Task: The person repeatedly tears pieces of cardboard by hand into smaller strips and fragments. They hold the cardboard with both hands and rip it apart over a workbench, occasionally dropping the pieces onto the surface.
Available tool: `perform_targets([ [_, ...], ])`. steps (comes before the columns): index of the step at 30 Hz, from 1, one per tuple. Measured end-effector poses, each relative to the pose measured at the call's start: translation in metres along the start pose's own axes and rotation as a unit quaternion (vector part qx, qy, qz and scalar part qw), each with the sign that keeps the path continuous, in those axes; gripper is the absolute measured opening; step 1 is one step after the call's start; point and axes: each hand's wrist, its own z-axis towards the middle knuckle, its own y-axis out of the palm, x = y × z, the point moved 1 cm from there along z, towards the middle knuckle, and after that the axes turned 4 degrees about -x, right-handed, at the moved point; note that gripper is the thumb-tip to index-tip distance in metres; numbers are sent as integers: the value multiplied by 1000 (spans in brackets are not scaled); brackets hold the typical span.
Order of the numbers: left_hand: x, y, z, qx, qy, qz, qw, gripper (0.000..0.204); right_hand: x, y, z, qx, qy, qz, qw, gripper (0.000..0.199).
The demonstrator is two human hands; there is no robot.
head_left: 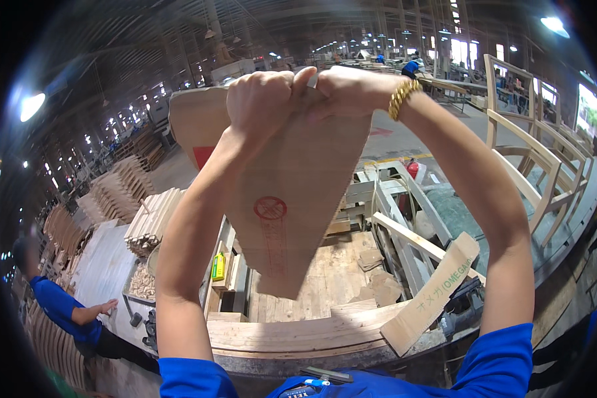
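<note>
Raised in front of me at head height, a large brown sheet of cardboard (305, 179) hangs down over the bench. Its lower end narrows to a ragged tip, and a red printed mark shows on its face. My left hand (260, 103) is closed around the upper edge. Close beside it, my right hand (357, 91) is closed on the same edge, with a gold bead bracelet (402, 99) at the wrist. The fingertips of both hands are partly hidden. A flap of the sheet spreads out to the left behind my left forearm.
Below lies a wooden bench top (298, 335) with torn cardboard scraps (378, 288) and a printed cardboard strip (431, 292). A yellow-green box (219, 266) sits at left. Wooden chair frames (537, 142) stand right. A co-worker in blue (63, 308) is at a left table.
</note>
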Motion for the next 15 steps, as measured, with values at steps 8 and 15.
perform_targets([
  [8, -51, 13, 34, -123, -160, 47, 978, 52, -38, 32, 0, 139, -126, -192, 963, 12],
  [15, -207, -33, 16, -87, -431, 101, 892, 55, -118, 174, -115, 154, -210, -184, 948, 29],
])
